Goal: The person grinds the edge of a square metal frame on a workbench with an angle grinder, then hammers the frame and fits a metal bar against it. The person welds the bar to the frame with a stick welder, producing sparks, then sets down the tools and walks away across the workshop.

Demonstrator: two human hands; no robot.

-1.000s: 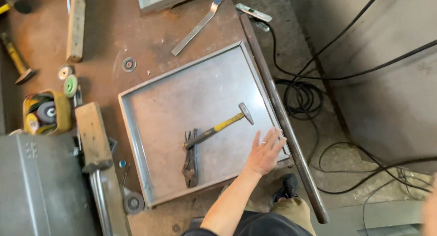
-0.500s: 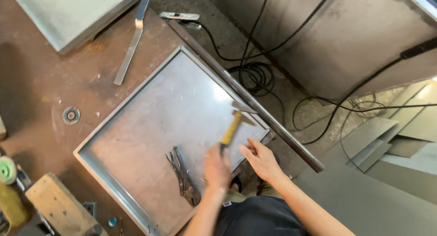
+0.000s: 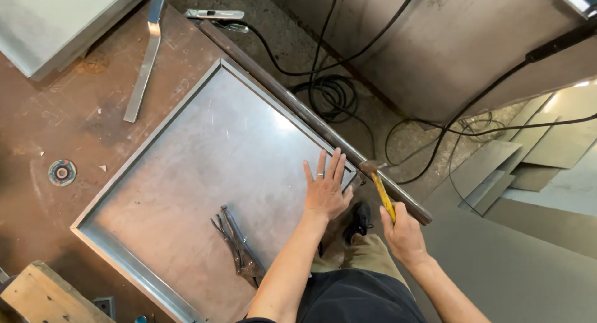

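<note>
A: What is held in the right hand (image 3: 405, 234)?

B: A hammer with a yellow handle (image 3: 380, 189) is held there. The grip is closed tight around the handle. The hammer head is seen just by the corner of the metal tray (image 3: 155, 142), next to the long dark bar (image 3: 298, 108) at the tray's far edge.

A: And the left hand (image 3: 326, 190)?

B: It is laid flat on the tray, near that same corner. The fingers are spread apart and nothing is gripped.

A: What else is seen?

B: Locking pliers (image 3: 238, 248) are lying inside the tray, well apart from the hammer. A round grinding disc (image 3: 62, 172) is left on the rusty tabletop (image 3: 50, 124). Black cables (image 3: 333, 96) are coiled on the floor.

A: What could go wrong?

B: The fingertips could be hit, because the flat hand is kept so close to the hammer head. The thin tray edge could be dented if it is struck too hard. The tray could also be made to jump or slide if it is not pressed down well.
</note>
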